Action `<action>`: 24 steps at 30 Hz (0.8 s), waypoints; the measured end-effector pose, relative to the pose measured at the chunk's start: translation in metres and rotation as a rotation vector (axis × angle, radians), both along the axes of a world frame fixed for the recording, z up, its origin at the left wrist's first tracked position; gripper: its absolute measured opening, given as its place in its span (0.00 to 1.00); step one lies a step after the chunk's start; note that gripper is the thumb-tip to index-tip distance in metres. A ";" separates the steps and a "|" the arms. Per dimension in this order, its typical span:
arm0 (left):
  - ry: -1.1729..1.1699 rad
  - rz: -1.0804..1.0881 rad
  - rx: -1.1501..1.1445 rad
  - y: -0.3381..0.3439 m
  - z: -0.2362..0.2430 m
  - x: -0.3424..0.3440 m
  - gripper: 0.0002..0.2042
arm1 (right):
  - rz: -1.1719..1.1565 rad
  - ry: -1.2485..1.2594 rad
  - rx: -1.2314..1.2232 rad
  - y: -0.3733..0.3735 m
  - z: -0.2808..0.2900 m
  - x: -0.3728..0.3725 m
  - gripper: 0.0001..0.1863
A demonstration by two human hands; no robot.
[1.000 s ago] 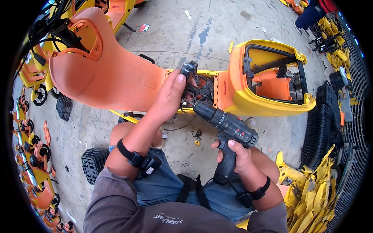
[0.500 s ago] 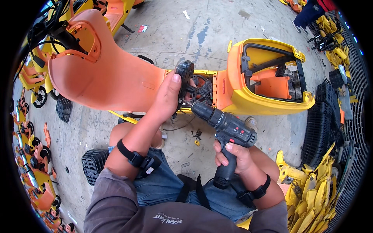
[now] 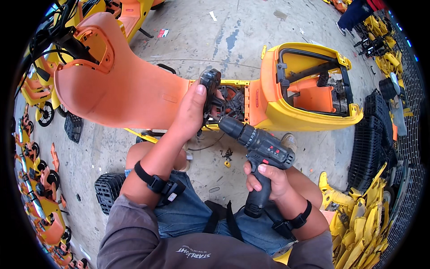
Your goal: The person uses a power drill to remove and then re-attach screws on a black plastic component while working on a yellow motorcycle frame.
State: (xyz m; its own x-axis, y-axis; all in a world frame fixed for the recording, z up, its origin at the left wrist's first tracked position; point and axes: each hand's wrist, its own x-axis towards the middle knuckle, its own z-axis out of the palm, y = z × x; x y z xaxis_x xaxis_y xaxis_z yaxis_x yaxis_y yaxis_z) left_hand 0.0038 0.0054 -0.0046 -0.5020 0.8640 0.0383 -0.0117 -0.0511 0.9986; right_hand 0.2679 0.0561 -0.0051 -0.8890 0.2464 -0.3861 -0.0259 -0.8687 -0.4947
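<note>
Grey floor (image 3: 192, 40); black drill (image 3: 264, 150), long axis diagonal, chuck (image 3: 230, 127) aimed up-left.

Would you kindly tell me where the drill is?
In the head view, the drill is right of centre, in the right hand, its chuck near the left hand.

Short-sleeved grey shirt (image 3: 130, 233) with white lettering (image 3: 193, 254), blue denim shorts (image 3: 179, 220), black forearm straps (image 3: 155, 183) with small boxes (image 3: 172, 194).
</note>
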 end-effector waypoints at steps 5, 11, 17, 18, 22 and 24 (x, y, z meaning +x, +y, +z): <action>-0.014 0.010 0.002 0.001 -0.001 0.001 0.39 | -0.002 0.003 -0.015 0.001 0.000 0.001 0.26; -0.009 0.024 -0.018 -0.002 0.000 0.002 0.38 | -0.016 -0.016 0.025 -0.003 0.002 -0.001 0.25; -0.054 0.068 -0.002 -0.002 -0.012 0.003 0.35 | 0.019 -0.041 0.049 -0.003 0.000 0.002 0.14; -0.040 0.074 0.012 0.004 -0.011 0.004 0.35 | 0.003 -0.042 0.091 -0.001 -0.002 0.003 0.14; -0.097 0.062 0.023 0.008 -0.035 -0.009 0.29 | -0.018 -0.007 0.113 0.007 -0.004 -0.005 0.14; -0.195 0.106 -0.033 0.014 -0.030 -0.012 0.34 | 0.005 0.026 0.242 0.012 0.008 -0.008 0.20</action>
